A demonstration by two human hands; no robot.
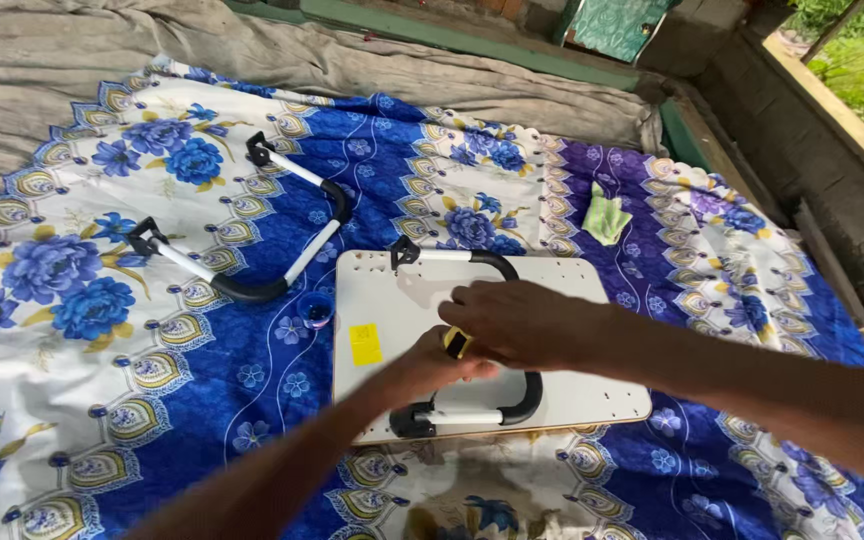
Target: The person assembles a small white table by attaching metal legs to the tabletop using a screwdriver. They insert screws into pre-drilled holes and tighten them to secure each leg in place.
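A white rectangular board (382,300) with a yellow sticker lies on a blue floral sheet (152,380). A U-shaped leg frame of white tube with black bends (512,400) rests on the board. Both hands meet at the board's middle. My right hand (517,322) lies over a small yellow-and-black object (457,343), possibly a tool handle, and seems to grip it. My left hand (432,368) sits just below, fingers curled at the frame and the yellow object; its grip is hidden. A second identical leg frame (282,215) lies loose on the sheet at the left.
A small blue cap-like dish (316,310) sits by the board's left edge. A folded green cloth (606,214) lies at the back right. Grey fabric (72,60) lies beyond the sheet. A concrete wall (812,130) and a window opening stand at the right.
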